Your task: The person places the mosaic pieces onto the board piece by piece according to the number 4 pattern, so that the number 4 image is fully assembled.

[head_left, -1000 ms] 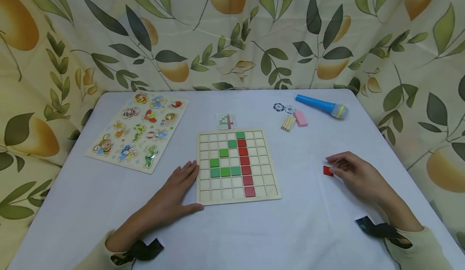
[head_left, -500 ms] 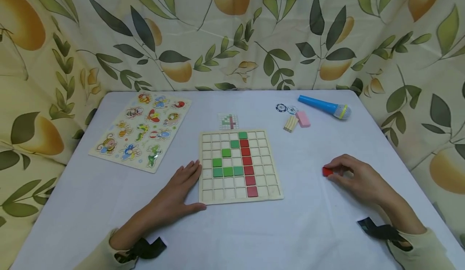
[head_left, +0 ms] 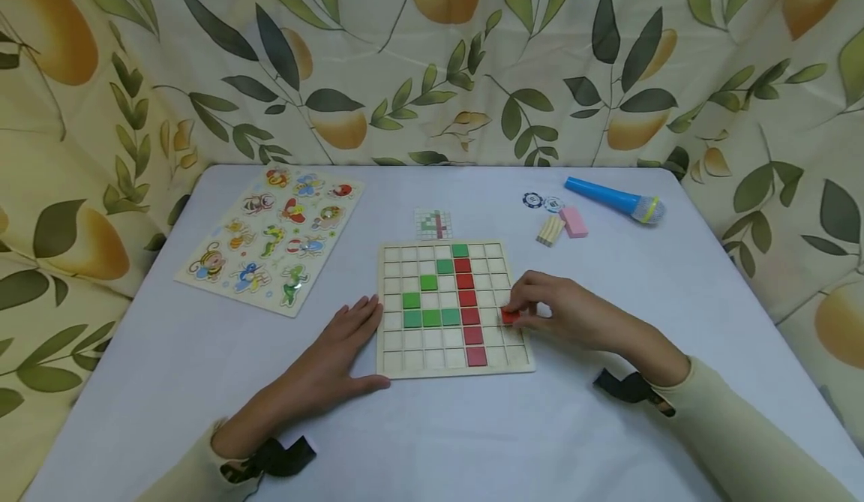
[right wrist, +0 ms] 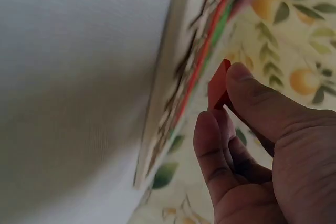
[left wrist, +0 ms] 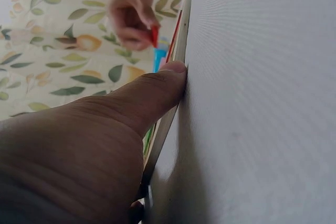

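Note:
A square wooden grid board [head_left: 455,371] lies at the middle of the table, with a column of red tiles [head_left: 473,335] and several green tiles [head_left: 431,318] set in its cells. My right hand [head_left: 574,308] pinches a red square tile [right wrist: 218,85] between thumb and fingers, held above the board's right side. In the right wrist view the tile is clear of the board. My left hand [head_left: 324,367] lies with fingers spread along the board's left edge, fingertips and thumb [left wrist: 163,85] right at the rim.
Behind the board lies a small pattern card [head_left: 433,224]. An insect puzzle board [head_left: 270,239] is at the back left. At the back right are a blue toy microphone [head_left: 614,200], a pink block [head_left: 574,222], pale sticks [head_left: 550,229] and two round chips [head_left: 543,202].
My right hand has taken up the red tile from the table at the right and carried it left over the board. My left hand stays at the board's left edge.

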The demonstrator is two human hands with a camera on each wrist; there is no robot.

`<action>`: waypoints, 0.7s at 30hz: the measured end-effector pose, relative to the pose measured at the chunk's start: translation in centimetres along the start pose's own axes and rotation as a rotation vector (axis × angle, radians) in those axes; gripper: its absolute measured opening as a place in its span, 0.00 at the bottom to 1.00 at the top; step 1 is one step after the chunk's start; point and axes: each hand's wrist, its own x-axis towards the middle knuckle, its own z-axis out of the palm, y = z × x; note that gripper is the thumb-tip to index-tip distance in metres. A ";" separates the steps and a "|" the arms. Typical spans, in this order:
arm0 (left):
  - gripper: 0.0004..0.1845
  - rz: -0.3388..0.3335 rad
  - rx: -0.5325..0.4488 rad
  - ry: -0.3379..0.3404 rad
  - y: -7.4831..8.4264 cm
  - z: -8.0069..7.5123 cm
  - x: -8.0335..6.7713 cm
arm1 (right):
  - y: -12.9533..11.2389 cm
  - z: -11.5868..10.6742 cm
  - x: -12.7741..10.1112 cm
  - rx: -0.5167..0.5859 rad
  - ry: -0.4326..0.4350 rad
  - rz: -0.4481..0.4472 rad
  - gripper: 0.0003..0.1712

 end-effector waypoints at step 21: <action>0.61 -0.023 -0.066 -0.021 -0.3 -0.3 -0.1 | -1.7 2.0 4.5 -0.038 -0.086 -0.055 0.05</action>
